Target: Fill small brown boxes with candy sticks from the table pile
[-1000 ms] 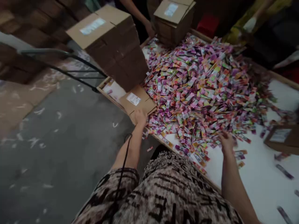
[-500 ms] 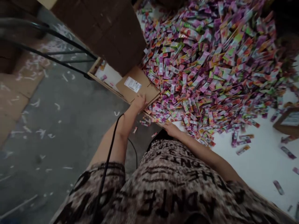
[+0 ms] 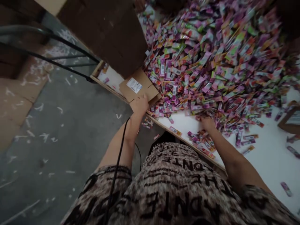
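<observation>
My left hand (image 3: 140, 104) holds the near side of a small flat cardboard box (image 3: 146, 84) with a white label (image 3: 134, 85), at the table's edge. Its fingers reach over the top of the box. To the right, my right hand (image 3: 207, 123) is down among small colourful printed packets (image 3: 187, 81) at the near side of a large heap. Its fingers are partly hidden and blurred against the packets, so their grip is unclear. A small group of packets (image 3: 202, 143) lies between that hand and the wooden edge (image 3: 161, 125).
A big brown carton (image 3: 105, 34) stands at upper left, beside dark metal bars (image 3: 70, 51). Another cardboard box (image 3: 290, 120) sits at the right on the white tabletop (image 3: 269, 162). White scraps litter the grey floor (image 3: 86, 115). A black cord (image 3: 120, 147) hangs by my left arm.
My right hand has moved from the table's edge rightward and inward to the packets. Packets near the edge have shifted, baring white surface. My left hand stays on the box.
</observation>
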{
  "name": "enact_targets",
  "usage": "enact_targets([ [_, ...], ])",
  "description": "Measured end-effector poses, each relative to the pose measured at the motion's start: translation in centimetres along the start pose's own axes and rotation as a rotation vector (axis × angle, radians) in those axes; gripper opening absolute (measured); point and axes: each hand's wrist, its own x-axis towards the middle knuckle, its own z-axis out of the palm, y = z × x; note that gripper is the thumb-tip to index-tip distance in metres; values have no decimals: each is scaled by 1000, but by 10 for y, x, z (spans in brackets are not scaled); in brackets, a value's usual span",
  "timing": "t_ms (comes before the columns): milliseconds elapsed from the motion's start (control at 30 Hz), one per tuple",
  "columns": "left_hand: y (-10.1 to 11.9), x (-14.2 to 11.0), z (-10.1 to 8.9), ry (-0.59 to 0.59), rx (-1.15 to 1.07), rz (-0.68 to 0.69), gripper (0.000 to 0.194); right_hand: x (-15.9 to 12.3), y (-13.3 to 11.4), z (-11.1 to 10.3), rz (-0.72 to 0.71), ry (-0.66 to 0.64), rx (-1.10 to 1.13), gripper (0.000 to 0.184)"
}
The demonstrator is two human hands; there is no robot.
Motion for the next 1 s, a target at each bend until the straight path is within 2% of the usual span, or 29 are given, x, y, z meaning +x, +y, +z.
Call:
enact_targets([
  [67, -9, -14, -31, 137, 1, -45, 57, -10, 25, -10, 87, 39, 75, 40],
  [167, -33, -50, -91, 326, -28, -66, 43, -24, 37, -32, 119, 169, 327, 31],
  [233, -48, -83, -125, 406, -160, -2, 32, -36, 27, -50, 100, 287, 584, 27],
  [267, -51, -99, -136, 421, -275, 44, 28, -43, 18, -60, 75, 339, 739, 30],
  [333, -47, -122, -142, 393, -578, 127, 30, -60, -5, -80, -21, 405, 1071, 47],
  [400, -25, -131, -128, 259, -870, 181, 41, -76, -28, -97, -147, 439, 1373, 65],
  [433, -7, -131, -115, 165, -986, 197, 46, -84, -36, -102, -181, 469, 1499, 68],
  [500, 40, -127, -85, 21, -1140, 215, 56, -96, -39, -104, -159, 563, 1687, 62],
  [533, 65, -125, -69, 14, -1197, 223, 60, -103, -35, -101, -109, 611, 1744, 58],
  [633, 133, -123, -28, 134, -1369, 246, 62, -125, -5, -79, 55, 653, 1752, 56],
  [667, 151, -124, -17, 128, -1396, 259, 60, -133, 6, -70, 104, 652, 1719, 58],
  [700, 165, -127, -8, 67, -1395, 275, 57, -141, 18, -61, 162, 670, 1681, 61],
  [800, 194, -141, 15, -271, -1280, 358, 50, -158, 42, -40, 408, 838, 1579, 67],
  [867, 207, -154, 28, -464, -1246, 435, 53, -165, 51, -30, 570, 928, 1520, 68],
  [933, 218, -165, 41, -577, -1269, 493, 64, -170, 57, -25, 637, 918, 1517, 69],
  [1000, 231, -173, 54, -588, -1303, 528, 74, -177, 63, -21, 572, 862, 1587, 66],
])
